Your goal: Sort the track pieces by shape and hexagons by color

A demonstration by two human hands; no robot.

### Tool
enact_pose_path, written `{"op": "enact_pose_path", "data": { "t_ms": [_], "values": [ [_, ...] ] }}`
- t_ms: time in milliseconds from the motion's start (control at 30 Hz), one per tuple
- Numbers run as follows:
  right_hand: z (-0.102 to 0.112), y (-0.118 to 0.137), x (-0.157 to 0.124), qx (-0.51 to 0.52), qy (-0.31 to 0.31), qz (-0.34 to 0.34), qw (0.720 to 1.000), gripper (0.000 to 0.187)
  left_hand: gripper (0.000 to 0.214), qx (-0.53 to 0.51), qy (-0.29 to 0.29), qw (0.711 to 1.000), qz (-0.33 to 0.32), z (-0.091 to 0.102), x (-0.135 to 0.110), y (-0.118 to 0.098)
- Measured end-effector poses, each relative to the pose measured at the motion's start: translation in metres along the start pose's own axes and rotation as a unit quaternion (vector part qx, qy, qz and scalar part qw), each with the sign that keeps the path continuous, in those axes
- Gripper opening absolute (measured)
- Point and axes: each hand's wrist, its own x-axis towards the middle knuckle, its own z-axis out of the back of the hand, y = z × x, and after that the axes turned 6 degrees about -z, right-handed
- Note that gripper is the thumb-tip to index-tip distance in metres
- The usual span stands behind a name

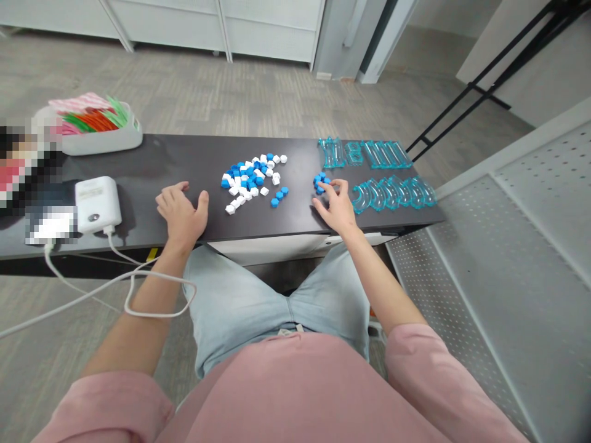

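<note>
My left hand (pixel 181 212) rests palm down on the dark table (pixel 194 157), fingers loosely curled, holding nothing. A pile of several blue and white hexagonal blocks (pixel 252 175) lies in the middle of the table, to the right of that hand. My right hand (pixel 336 203) has its fingertips on a small cluster of blue hexagonal blocks (pixel 320 182), fingers bent around them. Clear turquoise plastic pieces lie beyond: straight ones (pixel 364 154) at the back, curved ones (pixel 394 192) nearer.
A white tray (pixel 99 138) with red, green and pink sticks stands at the table's back left. A white charger box (pixel 96 203) with a cable (pixel 138 289) sits left of my left hand. A perforated metal surface (pixel 508 246) lies to the right.
</note>
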Motion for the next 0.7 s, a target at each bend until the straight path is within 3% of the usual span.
{"op": "enact_pose_path", "data": {
  "t_ms": [233, 333, 500, 700],
  "values": [
    [-0.021, 0.074, -0.005, -0.013, 0.094, 0.114, 0.989, 0.050, 0.056, 0.017, 0.029, 0.999, 0.040, 0.008, 0.001, -0.017],
    [-0.025, 0.088, -0.007, -0.029, 0.112, 0.119, 0.986, 0.047, 0.057, 0.021, 0.028, 0.999, 0.036, 0.009, 0.000, -0.018],
    [-0.005, 0.073, -0.022, -0.059, 0.117, 0.091, 0.987, 0.045, 0.052, 0.019, 0.031, 0.999, 0.033, 0.008, -0.001, -0.017],
    [0.029, 0.042, -0.039, -0.167, 0.050, -0.037, 0.984, 0.052, 0.050, 0.015, 0.038, 0.999, 0.021, 0.008, -0.001, -0.016]
  ]
}}
